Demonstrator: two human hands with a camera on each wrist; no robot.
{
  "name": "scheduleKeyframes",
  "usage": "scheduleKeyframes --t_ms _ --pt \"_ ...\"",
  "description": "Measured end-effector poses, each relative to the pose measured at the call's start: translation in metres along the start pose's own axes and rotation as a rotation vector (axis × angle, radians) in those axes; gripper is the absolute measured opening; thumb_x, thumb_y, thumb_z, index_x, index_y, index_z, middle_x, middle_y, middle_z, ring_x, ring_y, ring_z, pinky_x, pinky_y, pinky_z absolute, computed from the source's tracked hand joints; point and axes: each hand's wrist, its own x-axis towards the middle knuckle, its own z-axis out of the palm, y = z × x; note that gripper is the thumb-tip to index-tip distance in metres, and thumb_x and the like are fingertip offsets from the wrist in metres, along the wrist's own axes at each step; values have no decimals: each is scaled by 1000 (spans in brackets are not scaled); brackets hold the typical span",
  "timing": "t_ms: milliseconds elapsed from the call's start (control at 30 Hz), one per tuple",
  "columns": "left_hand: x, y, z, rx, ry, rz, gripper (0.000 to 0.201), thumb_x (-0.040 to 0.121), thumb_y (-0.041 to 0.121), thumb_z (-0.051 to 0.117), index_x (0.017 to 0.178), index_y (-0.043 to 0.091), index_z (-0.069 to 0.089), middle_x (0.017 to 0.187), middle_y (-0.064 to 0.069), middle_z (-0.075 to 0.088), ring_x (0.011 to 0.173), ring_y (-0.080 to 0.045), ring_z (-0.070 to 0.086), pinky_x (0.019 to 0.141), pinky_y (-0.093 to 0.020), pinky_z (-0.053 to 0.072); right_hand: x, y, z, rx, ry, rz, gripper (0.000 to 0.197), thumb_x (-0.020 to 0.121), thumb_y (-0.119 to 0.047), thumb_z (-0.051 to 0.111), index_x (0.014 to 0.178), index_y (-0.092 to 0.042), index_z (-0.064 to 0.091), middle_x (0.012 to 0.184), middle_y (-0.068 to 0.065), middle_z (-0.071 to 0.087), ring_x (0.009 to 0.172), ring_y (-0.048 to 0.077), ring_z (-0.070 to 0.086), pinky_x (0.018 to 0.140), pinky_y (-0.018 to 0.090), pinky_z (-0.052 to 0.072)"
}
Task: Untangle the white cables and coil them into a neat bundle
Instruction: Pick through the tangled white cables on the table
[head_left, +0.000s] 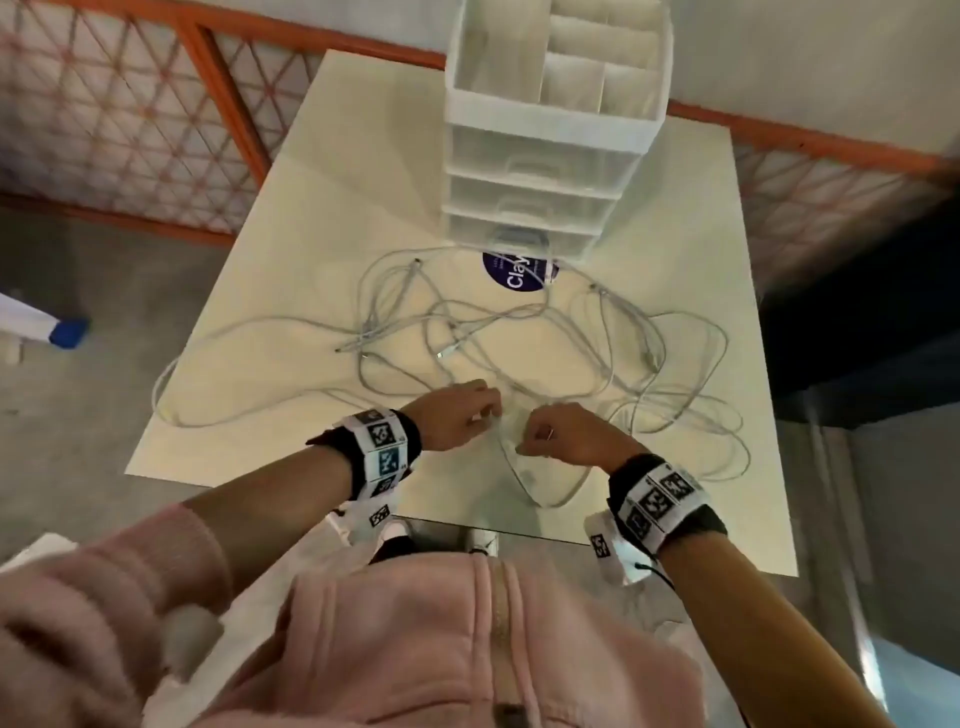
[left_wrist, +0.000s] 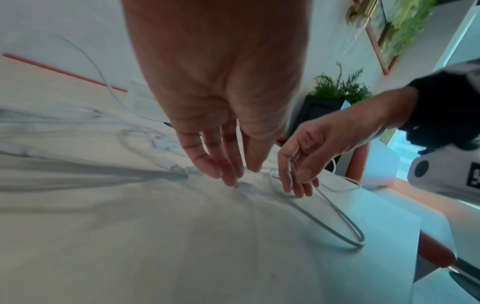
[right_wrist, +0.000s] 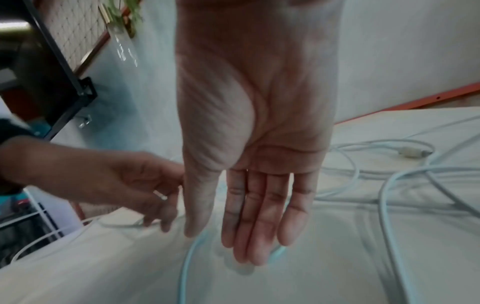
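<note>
Several thin white cables (head_left: 467, 322) lie tangled across the cream table (head_left: 322, 208). Both hands hover close together near the table's front edge. My left hand (head_left: 488, 413) reaches down with nearly straight fingers (left_wrist: 228, 176), whose tips touch a white plug (left_wrist: 246, 188) lying on the table. Beside it, my right hand (head_left: 522, 441) is held flat with straight fingers (right_wrist: 249, 236) just above a narrow cable loop (head_left: 540, 499) that runs toward me. In the left wrist view the right hand (left_wrist: 298, 185) hangs relaxed over that loop (left_wrist: 337, 230). Neither hand grips anything.
A white plastic drawer organiser (head_left: 540, 171) stands at the back of the table, with a round purple label (head_left: 519, 278) in front of it. One cable loop (head_left: 161, 400) hangs over the left table edge. Orange-framed mesh panels (head_left: 130, 114) surround the table.
</note>
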Motion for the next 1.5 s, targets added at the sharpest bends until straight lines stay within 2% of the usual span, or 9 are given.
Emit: scheduleKeyframes --t_ms 300,500,633,800,967,1100,1267,1333,1500 --pt "24 -1 6 129 -58 14 15 83 12 65 96 5 63 100 -10 48 94 -18 42 77 -34 41 12 -12 9 -118 -108 17 29 83 -30 70 96 -3 69 100 10 71 84 18 59 70 23 40" --pt "22 3 -54 -387 293 16 9 85 13 67 86 10 58 84 -4 64 70 4 57 68 -13 44 7 -3 -10 186 -95 -33 26 98 -23 46 88 -8 65 80 8 72 72 15 65 67 17 47" --pt "9 2 -110 -894 502 52 16 95 9 50 83 17 44 86 0 73 84 -7 70 72 -21 54 -8 11 -37 246 6 -31 29 97 -33 47 80 -18 63 65 -2 64 65 3 58 68 12 41" --pt "-14 -13 -162 -1468 784 148 21 102 17 35 86 14 49 86 -2 76 91 -18 71 80 -33 57 -28 51 -61 344 188 -6 31 99 -22 44 77 -10 61 67 6 55 70 20 52 72 23 39" --pt "-15 -9 -167 -1592 862 87 26 100 30 37 80 17 48 81 1 74 88 -14 70 78 -39 58 -29 49 -83 388 274 56 32 99 -22 45 72 -8 55 66 5 48 50 11 47 55 22 45" --pt "-3 33 -148 -1103 840 4 19 100 24 43 83 18 39 51 11 44 43 0 39 49 -20 39 -17 6 -98 181 284 30 34 98 -31 45 70 -16 55 61 -3 49 35 2 38 39 12 33" --pt "13 53 -99 -364 267 47 32 84 32 67 111 20 56 62 12 46 53 -2 42 57 -17 33 -15 -49 -114 270 209 -152 36 99 -31 43 68 -24 59 60 2 44 38 4 31 39 16 28" --pt "14 47 -95 -303 321 81 5 89 30 61 89 25 62 67 8 56 61 -1 50 62 -19 36 -23 -56 -120 310 201 -189 35 100 -29 42 76 -12 62 55 -2 37 39 4 28 40 14 26" --pt "1 22 -119 -230 677 -14 23 94 26 55 81 7 57 61 13 55 55 5 52 55 -9 35 -35 -18 -128 270 284 -79 45 94 -44 48 63 -12 56 44 -11 46 46 7 41 55 23 39"
